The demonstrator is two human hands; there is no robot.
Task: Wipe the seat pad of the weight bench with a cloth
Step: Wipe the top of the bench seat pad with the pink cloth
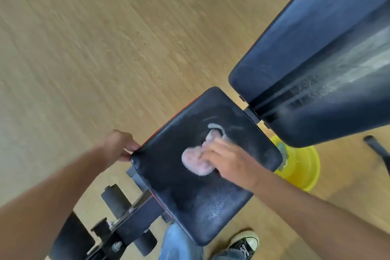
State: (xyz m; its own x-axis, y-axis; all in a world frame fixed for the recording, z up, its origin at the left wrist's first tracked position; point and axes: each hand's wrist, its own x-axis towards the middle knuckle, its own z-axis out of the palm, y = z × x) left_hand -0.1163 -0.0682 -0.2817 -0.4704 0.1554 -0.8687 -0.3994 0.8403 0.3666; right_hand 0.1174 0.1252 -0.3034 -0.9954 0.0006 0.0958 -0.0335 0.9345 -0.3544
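Across the upper right of the frame runs the black back pad (320, 65), streaked with pale residue, and below it at center lies the black seat pad (168, 179), its wet surface smeared. At frame center the right hand (230, 159) presses a crumpled pink cloth (195, 160) flat against the seat pad. Left of center, the left hand (118, 145) grips the pad's corner, fingers curled under the edge.

The backrest pad (316, 65) is running off the right edge and top; the seat pad (190, 175) is hiding part of the yellow bucket (304, 164) — and the right hand (230, 159) is blurring over the pinkish cloth (195, 161).
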